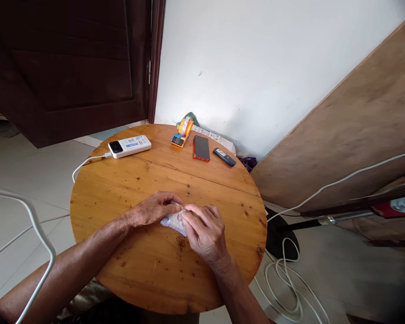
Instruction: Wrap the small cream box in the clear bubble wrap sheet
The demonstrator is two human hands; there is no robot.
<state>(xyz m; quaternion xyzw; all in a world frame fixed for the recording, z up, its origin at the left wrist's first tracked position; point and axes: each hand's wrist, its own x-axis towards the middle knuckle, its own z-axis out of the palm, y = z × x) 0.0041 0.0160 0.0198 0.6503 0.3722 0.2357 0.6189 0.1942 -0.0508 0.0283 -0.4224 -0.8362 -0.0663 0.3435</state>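
A small clear plastic packet point(174, 223) with pale contents is between my hands, low over the round wooden table point(138, 265). My left hand point(156, 208) has its thumb and fingers closed on the packet's upper left edge. From the right, my right hand point(205, 229) pinches the same packet at its upper right side, the fingertips of both hands nearly meeting. Part of the packet is hidden under the fingers, and its contents are too small to make out.
Along the table's far side lie a white power bank point(131, 146) with a cable, an orange tape dispenser point(182, 132), a red-edged phone point(201, 148) and a dark remote-like device point(224, 156). A white wall point(256, 67) stands behind; loose cable point(290, 288) coils on the floor at right.
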